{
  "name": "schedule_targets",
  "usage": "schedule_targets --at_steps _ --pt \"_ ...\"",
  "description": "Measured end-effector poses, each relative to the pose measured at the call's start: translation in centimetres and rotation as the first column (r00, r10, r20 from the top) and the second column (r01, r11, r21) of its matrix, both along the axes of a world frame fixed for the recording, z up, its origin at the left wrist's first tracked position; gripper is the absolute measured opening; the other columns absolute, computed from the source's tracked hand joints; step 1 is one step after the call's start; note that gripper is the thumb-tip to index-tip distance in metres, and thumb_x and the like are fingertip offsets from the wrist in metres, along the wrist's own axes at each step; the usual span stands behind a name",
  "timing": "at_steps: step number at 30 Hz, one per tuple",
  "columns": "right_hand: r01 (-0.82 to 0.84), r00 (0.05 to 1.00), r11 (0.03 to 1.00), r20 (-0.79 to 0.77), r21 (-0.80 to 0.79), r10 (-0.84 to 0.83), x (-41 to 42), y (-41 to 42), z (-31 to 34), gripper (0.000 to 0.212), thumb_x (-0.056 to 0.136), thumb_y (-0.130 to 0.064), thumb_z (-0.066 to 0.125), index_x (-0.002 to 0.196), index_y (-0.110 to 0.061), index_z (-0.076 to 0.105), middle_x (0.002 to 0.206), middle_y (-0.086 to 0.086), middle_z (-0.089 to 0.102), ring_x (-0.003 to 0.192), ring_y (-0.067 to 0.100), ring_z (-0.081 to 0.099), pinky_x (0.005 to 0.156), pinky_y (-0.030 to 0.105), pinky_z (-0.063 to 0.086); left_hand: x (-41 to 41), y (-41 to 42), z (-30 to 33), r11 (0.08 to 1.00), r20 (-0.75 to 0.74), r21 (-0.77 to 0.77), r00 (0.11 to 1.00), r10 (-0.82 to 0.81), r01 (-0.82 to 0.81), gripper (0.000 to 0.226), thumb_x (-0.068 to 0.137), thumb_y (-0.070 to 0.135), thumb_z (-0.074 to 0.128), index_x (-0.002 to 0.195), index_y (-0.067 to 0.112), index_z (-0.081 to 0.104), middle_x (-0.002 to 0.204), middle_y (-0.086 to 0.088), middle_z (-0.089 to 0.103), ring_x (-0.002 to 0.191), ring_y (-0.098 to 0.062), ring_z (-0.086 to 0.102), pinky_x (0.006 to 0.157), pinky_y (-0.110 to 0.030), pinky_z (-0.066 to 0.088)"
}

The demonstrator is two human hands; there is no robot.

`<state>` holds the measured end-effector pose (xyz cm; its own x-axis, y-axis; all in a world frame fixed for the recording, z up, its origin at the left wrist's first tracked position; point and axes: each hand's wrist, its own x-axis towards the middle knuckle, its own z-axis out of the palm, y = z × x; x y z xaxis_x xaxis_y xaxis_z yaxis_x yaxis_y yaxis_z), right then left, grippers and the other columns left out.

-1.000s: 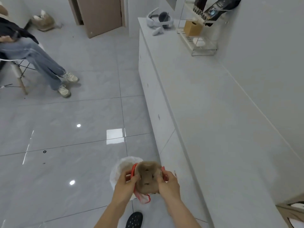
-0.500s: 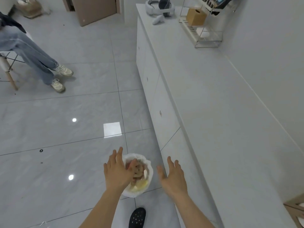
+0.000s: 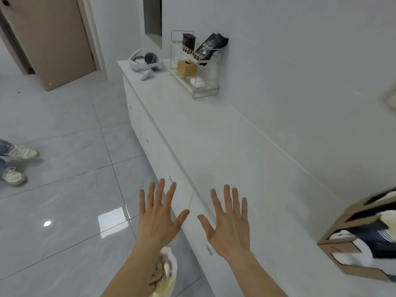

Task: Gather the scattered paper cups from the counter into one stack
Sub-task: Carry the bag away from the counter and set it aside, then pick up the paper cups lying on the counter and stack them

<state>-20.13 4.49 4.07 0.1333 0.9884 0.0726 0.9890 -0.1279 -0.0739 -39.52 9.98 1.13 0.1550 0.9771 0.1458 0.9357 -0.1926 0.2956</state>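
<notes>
Both hands are raised palm-down with fingers spread and hold nothing. My left hand (image 3: 159, 213) hovers over the floor beside the cabinet front. My right hand (image 3: 229, 221) hovers over the front edge of the long white counter (image 3: 225, 146). No paper cups show anywhere on the counter. Below my left forearm a white-lined bin (image 3: 166, 275) on the floor holds crumpled brown and yellow waste.
At the counter's far end stand a wire rack (image 3: 194, 67) with dark bags and a tan box, and a white headset (image 3: 145, 61). A cardboard box (image 3: 364, 239) of items sits on the counter at the right. A seated person's shoes (image 3: 17, 163) are at far left.
A second ago both hands gripped a crumpled brown wad over the bin. They let it go into the bin, opened, and rose toward the counter edge while the view tilted up.
</notes>
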Motion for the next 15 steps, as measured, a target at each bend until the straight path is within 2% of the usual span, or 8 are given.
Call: schedule_targets --at_steps 3,8,15 --pt "0.089 0.996 0.995 0.018 0.054 -0.09 2.8 -0.9 1.1 0.082 0.094 -0.077 0.026 0.16 -0.029 0.03 0.17 0.013 0.019 0.157 0.037 0.014 0.123 0.061 0.022 3.2 0.7 1.1 0.996 0.012 0.045 0.997 -0.079 0.079 0.088 0.085 0.082 0.026 0.159 0.034 0.021 0.169 -0.004 0.013 0.156 -0.03 0.003 0.124 -0.056 0.0" --pt "0.218 0.975 0.97 0.014 0.105 -0.221 7.7 -3.9 3.1 0.081 0.095 -0.075 0.02 0.161 -0.028 0.026 0.172 0.011 0.01 0.159 0.034 0.002 0.125 0.059 0.014 9.2 0.4 2.7 0.974 0.06 0.081 0.974 -0.218 0.213 0.09 0.084 0.083 0.025 0.159 0.034 0.018 0.169 -0.003 0.013 0.156 -0.028 0.002 0.125 -0.055 0.002" --pt "0.453 0.887 0.872 0.009 0.187 -0.462 17.4 -12.1 5.4 0.076 0.099 -0.07 0.025 0.161 -0.026 0.027 0.172 0.013 0.011 0.159 0.034 0.005 0.125 0.055 0.015 21.7 -3.2 5.8 0.874 0.091 0.153 0.874 -0.477 0.461 0.089 0.084 0.08 0.032 0.158 0.03 0.026 0.166 -0.006 0.024 0.155 -0.03 0.014 0.125 -0.055 0.007"
